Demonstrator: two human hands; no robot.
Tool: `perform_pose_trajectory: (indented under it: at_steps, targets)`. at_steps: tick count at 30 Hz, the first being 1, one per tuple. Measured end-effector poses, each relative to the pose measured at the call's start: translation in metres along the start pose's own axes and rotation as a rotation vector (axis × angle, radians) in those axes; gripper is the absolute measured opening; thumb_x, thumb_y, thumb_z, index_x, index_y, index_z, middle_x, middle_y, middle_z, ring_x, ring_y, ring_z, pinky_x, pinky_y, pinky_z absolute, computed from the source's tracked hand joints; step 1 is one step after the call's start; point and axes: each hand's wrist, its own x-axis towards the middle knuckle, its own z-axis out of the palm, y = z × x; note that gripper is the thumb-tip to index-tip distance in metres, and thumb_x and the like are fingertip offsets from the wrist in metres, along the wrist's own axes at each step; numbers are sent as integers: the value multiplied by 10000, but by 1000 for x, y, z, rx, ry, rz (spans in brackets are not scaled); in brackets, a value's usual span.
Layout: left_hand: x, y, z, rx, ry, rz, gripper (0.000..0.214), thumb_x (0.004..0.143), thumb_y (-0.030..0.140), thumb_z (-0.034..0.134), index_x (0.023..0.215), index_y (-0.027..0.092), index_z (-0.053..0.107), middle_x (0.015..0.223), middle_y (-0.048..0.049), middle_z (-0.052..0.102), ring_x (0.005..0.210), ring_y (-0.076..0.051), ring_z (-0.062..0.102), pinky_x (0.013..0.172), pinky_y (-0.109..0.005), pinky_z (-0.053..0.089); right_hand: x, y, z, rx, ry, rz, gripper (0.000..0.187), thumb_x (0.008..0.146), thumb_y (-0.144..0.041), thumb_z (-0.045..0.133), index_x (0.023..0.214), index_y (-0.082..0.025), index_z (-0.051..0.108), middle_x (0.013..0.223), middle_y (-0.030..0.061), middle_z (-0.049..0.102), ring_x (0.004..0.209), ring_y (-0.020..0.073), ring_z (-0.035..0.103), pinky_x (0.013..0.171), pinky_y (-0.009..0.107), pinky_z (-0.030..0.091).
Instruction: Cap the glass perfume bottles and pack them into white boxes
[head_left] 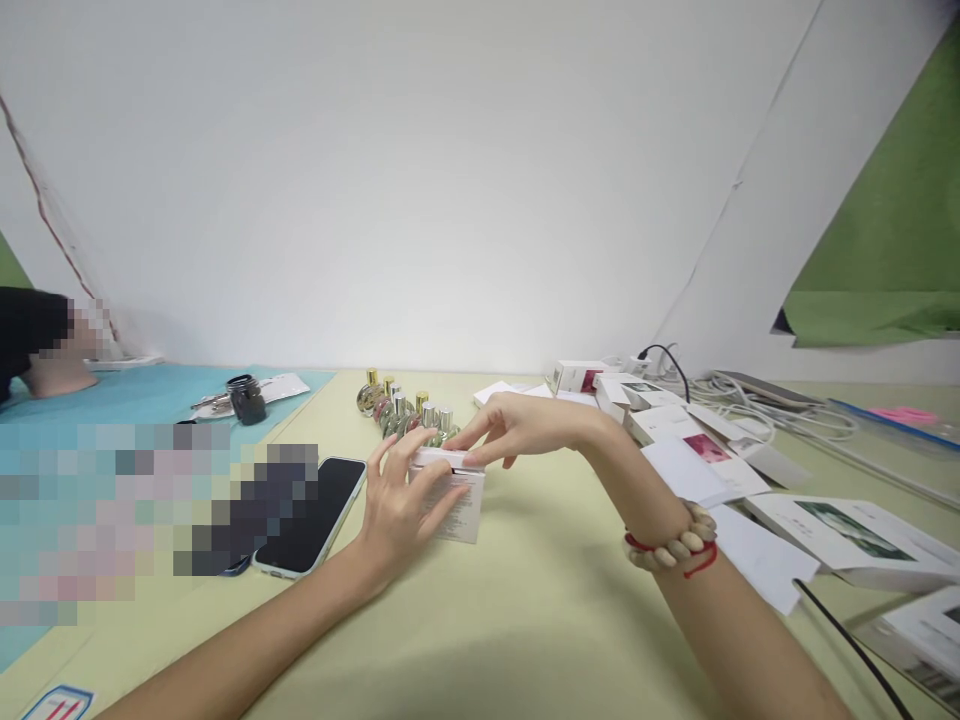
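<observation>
A small white carton [459, 500] stands on the pale yellow table [525, 620] in front of me. My left hand [405, 505] wraps round its left side and front, fingers closed on it. From the right, my right hand [517, 428] pinches the carton's top flap with fingertips; its wrist wears a bead bracelet with a red cord. Just behind the carton stands a cluster of small perfume bottles [405, 410] with gold and silver caps.
A phone [311, 515] lies face up left of the carton. Flat and folded white cartons [675, 430] and printed sheets [855, 535] cover the right side, with cables [750, 400] behind. A dark jar [247, 398] sits on a blue mat. Another person's arm [45, 350] is at far left.
</observation>
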Motion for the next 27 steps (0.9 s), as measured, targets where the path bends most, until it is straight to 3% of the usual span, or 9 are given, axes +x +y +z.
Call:
perform_pose_trajectory:
  at_steps: [8, 17, 21, 27]
  targets:
    - [2, -2, -1, -18, -40, 83, 120, 746, 281, 597, 849, 220, 584, 1104, -90, 456, 1040, -220, 448, 894, -387, 357, 0, -1, 0, 37, -53, -3, 516, 716, -467, 587, 1175, -235, 545, 1142, 18, 566, 957, 149, 558, 703, 186, 483]
    - [1, -4, 0, 55, 98, 136, 165, 721, 264, 640, 716, 185, 495, 1005, -65, 536, 987, -187, 523, 879, -379, 346, 3, 6, -1, 31, -61, -33, 483, 758, -451, 540, 1189, -233, 530, 1180, 30, 538, 972, 137, 540, 691, 174, 488]
    - [1, -4, 0, 54, 106, 166, 195, 713, 240, 648, 647, 176, 476, 966, -46, 570, 981, -190, 540, 871, -374, 333, 2, 6, -2, 25, -60, -26, 460, 779, -430, 518, 1192, -228, 528, 1188, 27, 531, 993, 138, 531, 678, 158, 485]
    - [0, -7, 1, 103, 106, 172, 141, 709, 303, 649, 800, 222, 579, 1021, -63, 569, 1001, -216, 537, 871, -378, 324, 4, 4, 1, -17, -18, 0, 499, 736, -459, 556, 1176, -223, 547, 1142, 32, 564, 920, 138, 552, 645, 163, 468]
